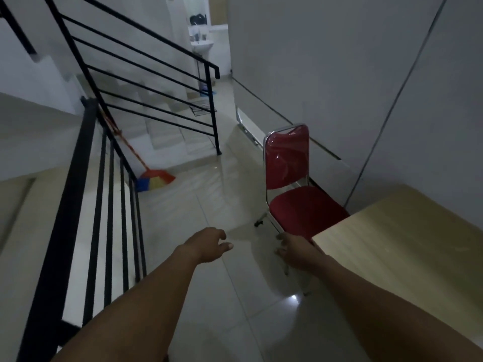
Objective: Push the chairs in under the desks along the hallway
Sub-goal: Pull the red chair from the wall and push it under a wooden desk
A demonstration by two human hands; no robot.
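A red chair (292, 178) with a chrome frame stands by the right wall, its back toward the hallway's far end. Its seat reaches partly under the light wooden desk (407, 246) at the right. My right hand (295, 253) is at the desk's near corner, fingers curled on the seat's near edge and frame. My left hand (209, 244) hovers over the tiled floor to the chair's left, fingers loosely apart and holding nothing.
A black stair railing (86, 194) runs along the left, with a broom (154, 178) leaning at its foot. Stairs rise behind it. A white ledge (248, 124) juts from the right wall beyond the chair. A washbasin (202, 45) and a floor mat (200, 108) lie at the far end.
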